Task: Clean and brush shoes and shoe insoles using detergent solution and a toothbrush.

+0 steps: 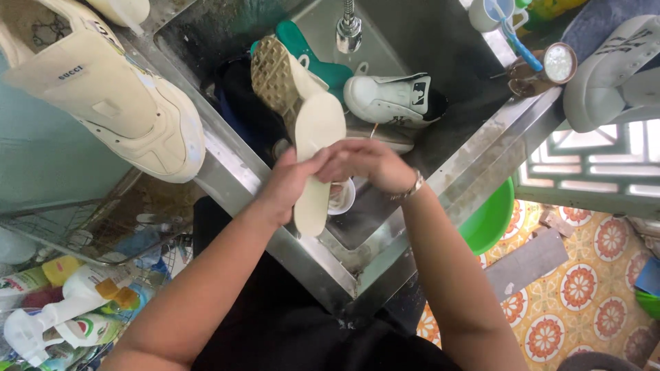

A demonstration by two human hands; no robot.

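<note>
Over a steel sink [385, 227] I hold a cream sneaker [302, 110] sole-up, its patterned tread toward the camera. My left hand [292, 182] grips its side near the heel. My right hand [368, 165], with a watch on the wrist, is closed over the same part of the shoe from the other side. A small white bowl [342, 198] sits just under my hands. In the basin lie a white and black sneaker [395, 99], a teal shoe [309, 51] and a dark item [244, 103].
A faucet [349, 27] hangs above the basin. A large cream sneaker [103, 89] rests on the left counter, a white shoe [615, 72] on the right. Cleaning bottles [62, 309] fill a wire rack lower left. A green basin [491, 220] stands on the patterned tile floor.
</note>
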